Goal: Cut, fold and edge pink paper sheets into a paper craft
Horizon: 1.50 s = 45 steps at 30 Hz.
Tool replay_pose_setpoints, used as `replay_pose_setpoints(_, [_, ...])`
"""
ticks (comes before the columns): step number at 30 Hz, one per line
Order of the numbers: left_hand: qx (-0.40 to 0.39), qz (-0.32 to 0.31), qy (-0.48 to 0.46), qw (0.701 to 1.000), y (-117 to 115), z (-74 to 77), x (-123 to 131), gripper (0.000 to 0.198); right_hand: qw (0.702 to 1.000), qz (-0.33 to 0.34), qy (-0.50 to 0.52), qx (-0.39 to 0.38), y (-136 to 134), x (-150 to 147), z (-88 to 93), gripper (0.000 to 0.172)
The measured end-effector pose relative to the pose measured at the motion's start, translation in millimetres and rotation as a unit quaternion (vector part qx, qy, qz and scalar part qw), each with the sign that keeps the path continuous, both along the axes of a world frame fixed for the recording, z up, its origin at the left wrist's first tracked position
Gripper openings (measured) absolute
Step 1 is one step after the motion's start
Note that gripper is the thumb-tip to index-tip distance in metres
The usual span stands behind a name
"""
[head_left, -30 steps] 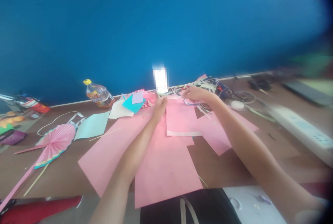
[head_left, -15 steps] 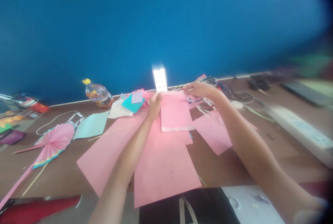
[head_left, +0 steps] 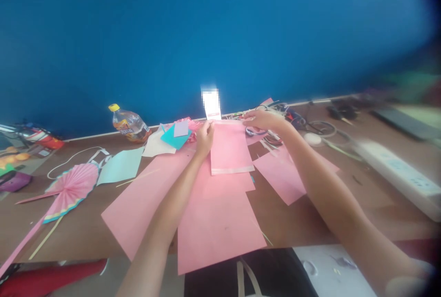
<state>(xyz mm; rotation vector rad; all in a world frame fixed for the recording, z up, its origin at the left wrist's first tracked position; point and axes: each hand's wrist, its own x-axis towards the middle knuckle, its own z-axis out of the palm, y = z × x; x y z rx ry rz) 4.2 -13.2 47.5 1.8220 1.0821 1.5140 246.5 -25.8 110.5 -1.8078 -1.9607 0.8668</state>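
Note:
A pink sheet of paper (head_left: pixel 230 147) with pale strips along its top and bottom edges is held up between my hands. My left hand (head_left: pixel 206 138) pinches its upper left corner. At the upper right corner, my right hand (head_left: pixel 260 119) grips the edge with its fingertips. Below lie larger pink sheets (head_left: pixel 220 228) on the brown table, one reaching over the front edge. Another pink piece (head_left: pixel 284 175) rests under my right forearm. Behind the held sheet stands a bright phone-like screen (head_left: pixel 212 106), partly blurred out.
Left of my hands are a pink folded paper fan (head_left: pixel 77 184), a pale green sheet (head_left: pixel 120 166), teal paper (head_left: pixel 175 137) and a yellow-capped bottle (head_left: pixel 129 124). Paper scraps and cables lie behind my right hand. A white power strip (head_left: pixel 399 173) is at the right.
The held pink sheet has shifted slightly left, its lower edge swinging left. Both hands keep their hold at the top corners, nearly unmoved.

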Motion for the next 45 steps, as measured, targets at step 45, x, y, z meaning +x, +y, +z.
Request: replay_pose_setpoints(45, [-0.049,-0.017,-0.072,0.996,24,-18.9,-5,0.03,0.996,0.016,0.022,0.084,2,13,2.0,0.033])
